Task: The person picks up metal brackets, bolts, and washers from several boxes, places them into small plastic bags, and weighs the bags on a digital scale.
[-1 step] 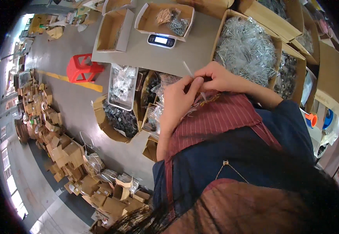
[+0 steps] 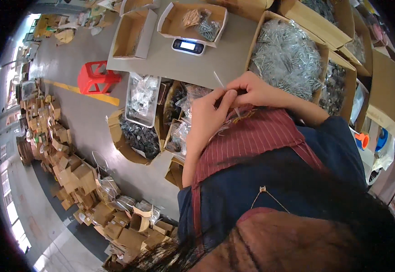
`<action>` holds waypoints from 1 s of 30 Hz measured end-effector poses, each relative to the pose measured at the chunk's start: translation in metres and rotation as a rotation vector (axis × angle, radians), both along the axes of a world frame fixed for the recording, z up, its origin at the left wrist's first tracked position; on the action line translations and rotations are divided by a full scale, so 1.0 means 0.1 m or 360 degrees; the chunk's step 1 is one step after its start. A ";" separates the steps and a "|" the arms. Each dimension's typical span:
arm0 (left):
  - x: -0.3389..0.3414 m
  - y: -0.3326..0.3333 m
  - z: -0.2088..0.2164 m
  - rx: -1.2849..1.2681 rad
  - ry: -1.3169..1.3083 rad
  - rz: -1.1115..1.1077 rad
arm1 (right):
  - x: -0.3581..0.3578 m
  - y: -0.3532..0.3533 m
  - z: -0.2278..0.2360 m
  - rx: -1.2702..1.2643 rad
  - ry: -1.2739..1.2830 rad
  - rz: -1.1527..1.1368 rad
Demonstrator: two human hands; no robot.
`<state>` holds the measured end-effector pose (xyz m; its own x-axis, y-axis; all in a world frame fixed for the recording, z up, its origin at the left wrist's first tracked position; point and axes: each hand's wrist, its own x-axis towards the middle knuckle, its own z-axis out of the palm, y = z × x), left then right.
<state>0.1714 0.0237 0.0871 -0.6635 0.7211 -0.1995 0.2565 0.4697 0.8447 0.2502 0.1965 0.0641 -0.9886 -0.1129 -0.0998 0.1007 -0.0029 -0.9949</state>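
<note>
My left hand (image 2: 206,111) and my right hand (image 2: 251,89) meet in front of the striped red apron (image 2: 247,136), at the near edge of the grey table (image 2: 179,67). The fingers of both are closed in a pinch, thumbs and fingertips nearly touching. A thin whitish plastic strip (image 2: 218,80) sticks up from between them toward the table. Its exact kind is too small to make out, and my fingers hide its lower part. Just below the fingertips, small pale bits of plastic show against the apron.
On the table a small scale (image 2: 188,46) bears an open carton (image 2: 193,34) with wooden dowels and bagged screws. Right stands a large box of bagged screws (image 2: 286,59). Left are a metal tray of bags (image 2: 143,99), a carton of black parts (image 2: 138,138) and a red stool (image 2: 98,78).
</note>
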 end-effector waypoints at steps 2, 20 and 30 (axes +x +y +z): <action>0.06 -0.04 -0.01 0.0043 0.0042 -0.0009 | 0.04 -0.02 -0.01 -0.0303 -0.0096 0.0018; 0.33 -0.19 -0.10 0.0325 0.0578 0.0636 | -0.11 -0.16 -0.18 0.1217 0.1141 -0.0498; 0.04 -0.04 -0.03 -0.0018 0.1226 0.0632 | -0.37 -0.24 -0.32 0.1640 0.1214 -0.0514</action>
